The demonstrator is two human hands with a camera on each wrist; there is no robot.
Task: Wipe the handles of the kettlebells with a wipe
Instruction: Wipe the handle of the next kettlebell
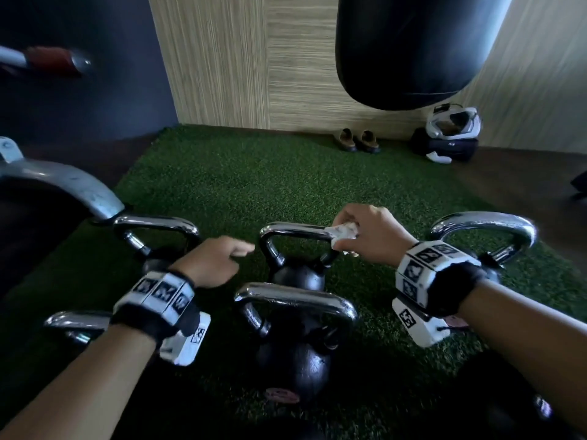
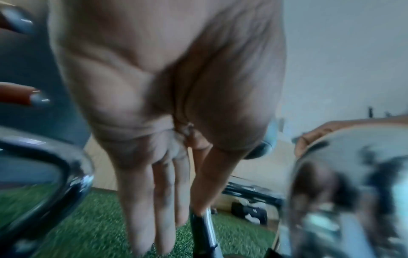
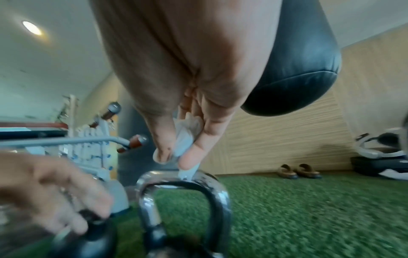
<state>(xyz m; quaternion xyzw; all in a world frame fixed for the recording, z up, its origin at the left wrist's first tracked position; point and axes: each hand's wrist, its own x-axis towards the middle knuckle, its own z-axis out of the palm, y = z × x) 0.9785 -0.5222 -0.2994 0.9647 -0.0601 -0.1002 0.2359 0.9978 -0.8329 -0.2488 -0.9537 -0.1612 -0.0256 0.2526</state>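
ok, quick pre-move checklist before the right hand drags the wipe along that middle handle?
1. Wipe in the right hand: ok, pinched between thumb and fingers.
2. Wipe on the middle kettlebell handle: ok, touching its right end.
3. Left hand clear of the wiping path: ok, it hovers left of the handle, holding nothing.
4. Rest of the handle unobstructed: ok, bare chrome to the left corner.
5. Kettlebell upright on the turf: ok.
6. Which handles are already wiped: cannot tell.
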